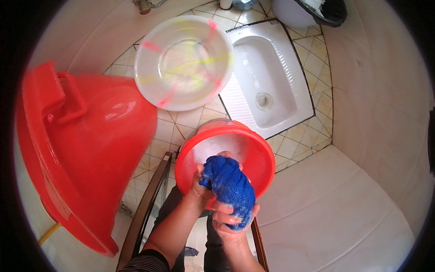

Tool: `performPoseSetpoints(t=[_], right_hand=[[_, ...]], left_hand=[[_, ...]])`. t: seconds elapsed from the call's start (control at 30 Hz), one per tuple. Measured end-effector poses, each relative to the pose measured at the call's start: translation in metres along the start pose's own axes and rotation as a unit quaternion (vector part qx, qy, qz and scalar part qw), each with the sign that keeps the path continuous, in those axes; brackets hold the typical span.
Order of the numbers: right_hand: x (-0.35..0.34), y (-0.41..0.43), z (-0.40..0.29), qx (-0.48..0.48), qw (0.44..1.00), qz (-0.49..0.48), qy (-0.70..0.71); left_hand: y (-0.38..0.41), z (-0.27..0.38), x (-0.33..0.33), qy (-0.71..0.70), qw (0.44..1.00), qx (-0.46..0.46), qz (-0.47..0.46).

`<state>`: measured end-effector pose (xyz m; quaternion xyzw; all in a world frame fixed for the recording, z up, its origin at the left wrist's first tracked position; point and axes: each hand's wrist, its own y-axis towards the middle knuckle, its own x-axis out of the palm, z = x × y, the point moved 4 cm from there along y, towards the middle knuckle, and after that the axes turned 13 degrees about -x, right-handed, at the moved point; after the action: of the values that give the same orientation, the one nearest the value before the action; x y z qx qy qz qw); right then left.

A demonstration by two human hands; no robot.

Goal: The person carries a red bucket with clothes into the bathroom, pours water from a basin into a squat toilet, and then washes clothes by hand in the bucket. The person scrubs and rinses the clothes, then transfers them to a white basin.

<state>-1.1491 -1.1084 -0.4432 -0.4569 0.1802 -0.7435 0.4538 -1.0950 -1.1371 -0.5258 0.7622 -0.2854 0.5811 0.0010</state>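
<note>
Both of my hands grip a bunched blue cloth (231, 187) with whitish suds on its surface. My left hand (202, 185) holds its upper left end, and part of that hand is hidden behind the fabric. The lower right end is wrapped by the fingers of my right hand (229, 219). Beneath the cloth stands a red bucket (266, 159), its opening facing up and white foam (217, 148) showing inside. Cloth and hands hide the near part of the bucket.
A large red tub (98, 136) stands tilted at the left. Beyond the bucket are a translucent plastic basin (183, 63) and a white squat toilet (272, 78) set in the tiled floor (166, 131). A waste bin (295, 13) is at the top right. A door frame edge (146, 207) runs beside my left arm.
</note>
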Motion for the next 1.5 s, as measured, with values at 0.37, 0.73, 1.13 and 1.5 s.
performPoseSetpoints(t=[0.37,0.73,1.13,1.5], right_hand=[[0.012,0.0,-0.076,0.091,0.713,0.24,-0.652],[0.008,0.024,-0.092,0.14,0.358,0.14,-0.912],[-0.05,0.035,-0.12,0.035,0.236,0.108,-0.965],[-0.047,0.031,-0.111,0.047,0.091,0.104,-0.989]], left_hand=[[0.008,0.003,-0.033,0.141,0.948,-0.09,0.27],[0.007,-0.006,-0.054,0.296,0.859,-0.035,0.415],[0.001,0.004,-0.086,0.455,0.701,0.087,0.542],[-0.008,-0.002,-0.095,0.456,0.664,0.11,0.582]])
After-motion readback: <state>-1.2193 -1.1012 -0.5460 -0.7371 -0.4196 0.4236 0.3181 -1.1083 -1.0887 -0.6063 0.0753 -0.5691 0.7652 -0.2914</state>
